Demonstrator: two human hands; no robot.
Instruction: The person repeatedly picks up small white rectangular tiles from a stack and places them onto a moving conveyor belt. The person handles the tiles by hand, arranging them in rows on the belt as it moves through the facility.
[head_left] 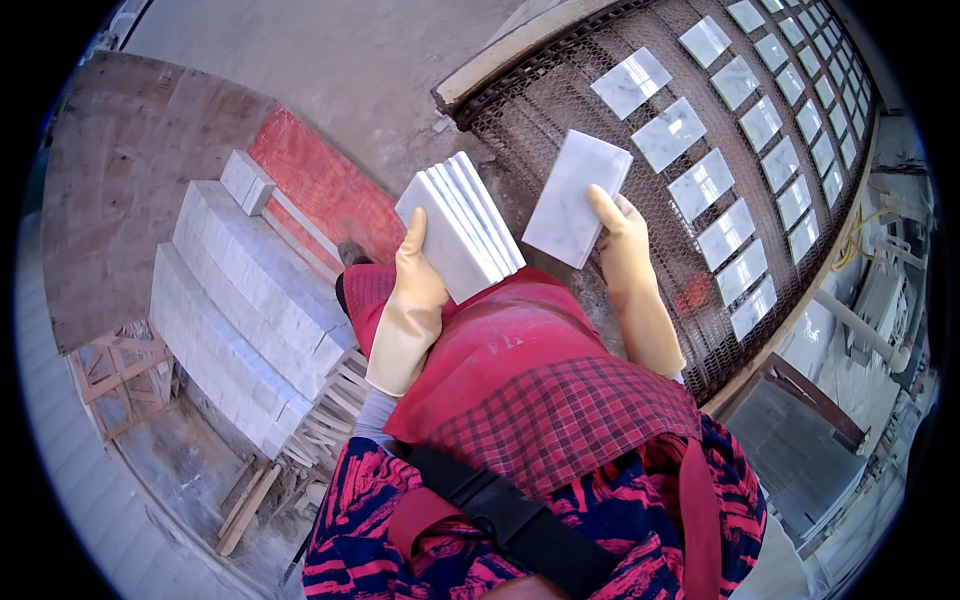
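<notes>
Holding a stack of tiles clasped in the gloved left hand, the right hand pinches one tile above the mesh belt. Judged risk: smooth gloves may slip, dropping and chipping a tile.

White marble tiles lay in rows on a wire mesh conveyor, stacked tile slabs sat on a wooden pallet at left, red board beside them, grey concrete floor.
</notes>
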